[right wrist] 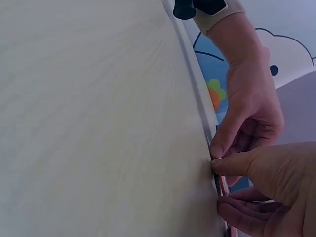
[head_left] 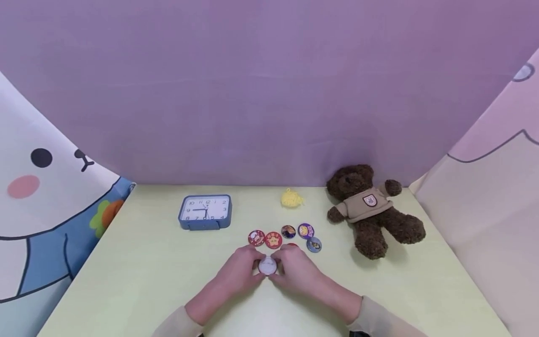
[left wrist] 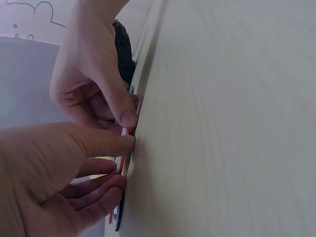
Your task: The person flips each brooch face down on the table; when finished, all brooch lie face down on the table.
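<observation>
Both hands meet over a round badge (head_left: 267, 266) whose pale, silvery face is up in the head view. My left hand (head_left: 243, 267) pinches its left edge between thumb and fingers. From the opposite side, my right hand (head_left: 296, 267) grips the right edge the same way. Just beyond the hands lie several more badges: a red one with a star (head_left: 273, 240), another red badge (head_left: 256, 238), a dark badge (head_left: 288, 231), a purple badge (head_left: 305, 230) and a grey-blue badge (head_left: 314, 244). One further red badge is mostly hidden behind the right hand.
A blue alarm clock (head_left: 205, 212) stands at the back left of the pale table (head_left: 126, 281). Farther back lies a small yellow crocheted item (head_left: 291, 198). At the right rests a brown teddy bear (head_left: 370, 210) in a beige top. A purple curtain (head_left: 269, 93) closes off the back.
</observation>
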A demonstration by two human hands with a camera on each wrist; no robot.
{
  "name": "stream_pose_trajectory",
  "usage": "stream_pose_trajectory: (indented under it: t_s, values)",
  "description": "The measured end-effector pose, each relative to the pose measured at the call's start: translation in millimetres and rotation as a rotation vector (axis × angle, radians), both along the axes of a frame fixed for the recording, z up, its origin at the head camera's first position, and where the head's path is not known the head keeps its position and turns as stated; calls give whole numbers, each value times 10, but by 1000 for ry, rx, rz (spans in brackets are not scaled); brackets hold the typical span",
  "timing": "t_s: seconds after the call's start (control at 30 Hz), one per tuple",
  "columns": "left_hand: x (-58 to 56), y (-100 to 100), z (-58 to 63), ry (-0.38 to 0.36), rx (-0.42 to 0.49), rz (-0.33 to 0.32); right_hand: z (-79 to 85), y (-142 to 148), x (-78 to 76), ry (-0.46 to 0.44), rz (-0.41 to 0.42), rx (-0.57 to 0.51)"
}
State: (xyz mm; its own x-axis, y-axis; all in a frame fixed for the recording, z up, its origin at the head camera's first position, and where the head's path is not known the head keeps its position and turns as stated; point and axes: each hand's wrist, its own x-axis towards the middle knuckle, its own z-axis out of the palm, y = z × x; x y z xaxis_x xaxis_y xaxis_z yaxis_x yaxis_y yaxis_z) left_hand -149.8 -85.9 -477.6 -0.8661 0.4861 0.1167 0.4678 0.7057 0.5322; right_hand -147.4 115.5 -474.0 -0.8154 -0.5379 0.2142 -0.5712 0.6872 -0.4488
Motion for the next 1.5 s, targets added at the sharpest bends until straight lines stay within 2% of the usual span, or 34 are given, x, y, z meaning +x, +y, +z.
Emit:
stream_pose_trajectory:
  t_s: [0.23,0.33,0.43,0.57,0.67,0.83,1.17,1.37,1.5]
  values:
    - [-17,-40,69,-41,19,16,132,42,-46,-148,-31,19]
    - [-62,-93,133,-19,47,69,203,66,-104,-122,-33,-2]
    - [-145,-151,187,22,61,139,287,60,-191,-45,-17,-19]
    - [-264,-191,207,37,46,200,343,5,-335,56,-26,26]
    - [-330,-199,186,33,29,210,315,-53,-436,89,-25,79]
    - [-396,-192,123,23,18,219,216,-149,-563,88,16,130]
    - [-475,-188,-23,57,28,188,135,-250,-654,91,-8,189]
    - [-478,-167,-19,30,76,200,105,-253,-690,88,-3,161]
    - [-476,-155,-2,30,152,238,83,-231,-734,46,-16,71]
